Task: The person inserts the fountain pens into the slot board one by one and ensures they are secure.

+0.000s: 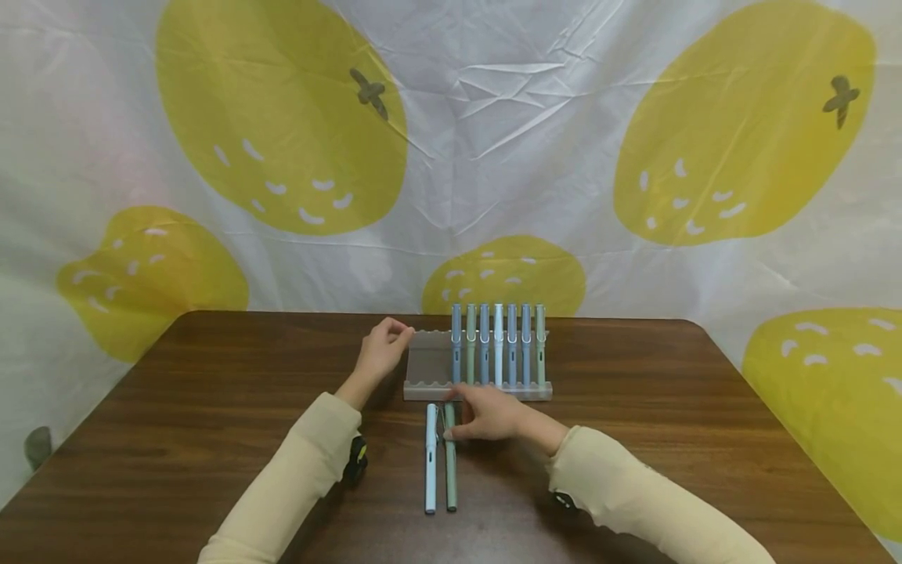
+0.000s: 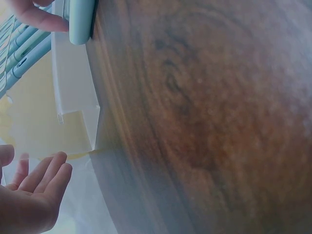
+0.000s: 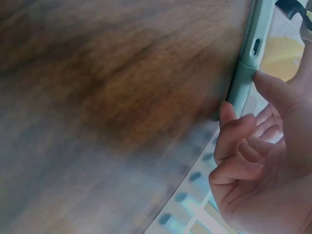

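Observation:
A clear pen rack (image 1: 427,390) stands on the table with several capped blue, green and pale pens (image 1: 512,356) upright in its middle and right slots. My left hand (image 1: 381,348) is at the rack's back left corner, its fingertips close to the edge; whether they touch it is unclear. In the left wrist view, the fingers (image 2: 46,180) look fairly straight. In front of the rack, a green pen (image 1: 451,478) lies beside a pale blue pen (image 1: 431,462). My right hand (image 1: 489,413) pinches the green pen near its rack-side end, between thumb and finger.
The brown wooden table (image 1: 211,407) extends on both sides of the rack. Behind it hangs a white cloth (image 1: 493,172) printed with big yellow lemons. Dark wrist devices (image 1: 356,460) sit at the sleeves.

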Tool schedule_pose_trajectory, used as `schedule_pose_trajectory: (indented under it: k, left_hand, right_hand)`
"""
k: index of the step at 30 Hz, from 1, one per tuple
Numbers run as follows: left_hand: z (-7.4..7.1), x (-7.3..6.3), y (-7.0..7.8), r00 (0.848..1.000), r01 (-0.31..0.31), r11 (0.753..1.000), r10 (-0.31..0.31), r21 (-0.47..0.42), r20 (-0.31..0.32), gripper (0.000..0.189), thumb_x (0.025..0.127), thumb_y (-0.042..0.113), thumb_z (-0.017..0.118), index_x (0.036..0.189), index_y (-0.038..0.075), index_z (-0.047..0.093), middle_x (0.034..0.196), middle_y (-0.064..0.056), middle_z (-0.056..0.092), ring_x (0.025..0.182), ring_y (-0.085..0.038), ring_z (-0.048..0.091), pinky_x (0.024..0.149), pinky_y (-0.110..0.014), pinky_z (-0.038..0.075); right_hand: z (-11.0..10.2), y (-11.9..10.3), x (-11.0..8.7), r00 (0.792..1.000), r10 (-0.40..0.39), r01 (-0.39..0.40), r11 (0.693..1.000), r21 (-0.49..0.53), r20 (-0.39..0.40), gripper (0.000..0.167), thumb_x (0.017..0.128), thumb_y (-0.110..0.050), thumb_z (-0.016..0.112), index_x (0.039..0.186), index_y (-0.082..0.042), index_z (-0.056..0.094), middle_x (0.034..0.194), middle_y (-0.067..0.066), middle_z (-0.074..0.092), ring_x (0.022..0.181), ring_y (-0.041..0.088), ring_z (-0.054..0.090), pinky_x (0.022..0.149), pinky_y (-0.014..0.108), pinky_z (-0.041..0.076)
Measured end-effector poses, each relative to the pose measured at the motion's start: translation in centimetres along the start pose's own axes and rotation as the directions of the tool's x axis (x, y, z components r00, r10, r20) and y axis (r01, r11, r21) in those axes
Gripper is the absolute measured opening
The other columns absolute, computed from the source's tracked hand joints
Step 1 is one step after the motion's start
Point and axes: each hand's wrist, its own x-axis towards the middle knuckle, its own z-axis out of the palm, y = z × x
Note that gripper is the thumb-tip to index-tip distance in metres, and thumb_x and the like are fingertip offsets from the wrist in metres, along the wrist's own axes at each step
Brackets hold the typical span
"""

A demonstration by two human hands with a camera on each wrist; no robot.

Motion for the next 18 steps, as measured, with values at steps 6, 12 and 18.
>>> schedule_pose_trajectory:
  k: [6, 12, 18]
  left_hand:
    - [0.06, -0.05, 0.10, 1.000, 0.011, 1.000, -0.011, 0.003, -0.003, 0.026, 0.090, 0.024, 0.051, 0.099, 0.001, 0.055, 0.103, -0.017, 0.060, 0.098, -0.030, 0.055, 0.080, -0.042, 0.041]
    - [0.08, -0.02, 0.10, 1.000, 0.003, 1.000, -0.003, 0.017, -0.010, 0.026, 0.090, 0.024, 0.052, 0.100, 0.000, 0.055, 0.103, -0.017, 0.060, 0.097, -0.029, 0.056, 0.080, -0.042, 0.041]
    - [0.08, 0.03, 0.08, 1.000, 0.003, 1.000, -0.002, 0.014, -0.007, 0.027, 0.090, 0.025, 0.052, 0.099, 0.001, 0.055, 0.103, -0.017, 0.060, 0.097, -0.029, 0.056, 0.080, -0.042, 0.042]
  right_hand:
    - [-0.07, 0.00, 0.18, 0.998, -0.009, 0.008, 1.000, 0.014, 0.069, 0.048, 0.075, -0.025, 0.069, 0.113, -0.001, 0.052, 0.063, -0.009, 0.054, 0.054, 0.003, 0.049, 0.051, 0.021, 0.041]
    - [0.02, -0.50, 0.32, 0.997, 0.019, -0.016, 0.999, -0.035, 0.073, 0.043, 0.074, -0.025, 0.069, 0.109, -0.004, 0.054, 0.063, -0.007, 0.051, 0.055, 0.004, 0.046, 0.051, 0.022, 0.039]
    - [0.19, -0.90, 0.27, 0.999, 0.034, -0.032, 0.999, -0.044, 0.034, 0.039, 0.076, -0.035, 0.066, 0.101, -0.007, 0.056, 0.062, -0.008, 0.050, 0.054, 0.004, 0.045, 0.050, 0.022, 0.038]
